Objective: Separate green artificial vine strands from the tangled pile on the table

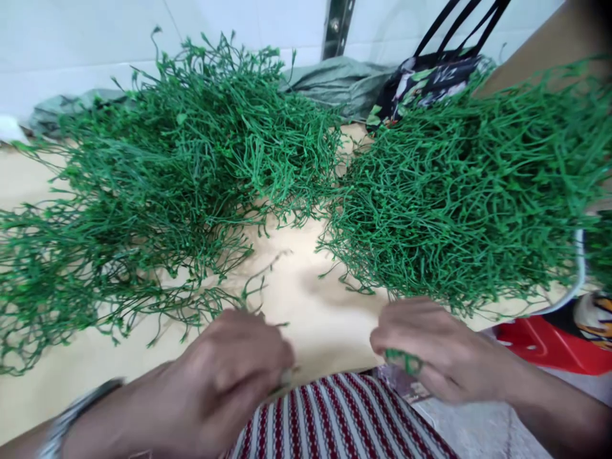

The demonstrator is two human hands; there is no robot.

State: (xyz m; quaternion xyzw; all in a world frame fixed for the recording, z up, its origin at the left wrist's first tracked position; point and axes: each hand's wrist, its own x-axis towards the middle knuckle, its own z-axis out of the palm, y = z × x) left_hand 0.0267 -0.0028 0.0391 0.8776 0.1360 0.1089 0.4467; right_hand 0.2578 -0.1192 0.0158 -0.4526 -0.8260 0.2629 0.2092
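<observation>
Closed fingers on my right hand (pixel 430 350) hold a small bunch of green plastic stems (pixel 404 360), which shows between the fingers and thumb. My left hand (pixel 229 376) is curled into a fist, slightly blurred, with its fingertips turned away; what it grips is hidden. Just past its knuckles, a few thin stems (pixel 255 284) stick out or lie on the table. Beyond the left hand spreads a tangled pile of green stems (pixel 191 146) with small forked tips. A second dense pile (pixel 468 197) lies right beyond the right hand.
The pale table (pixel 301 280) shows between the piles. Behind them are a grey-green cloth (pixel 335 83), a dark printed bag (pixel 425 83) with black straps, and a white tiled wall (pixel 95 38). A red plastic stool (pixel 545 344) stands lower right. Striped fabric (pixel 329 417) covers my lap.
</observation>
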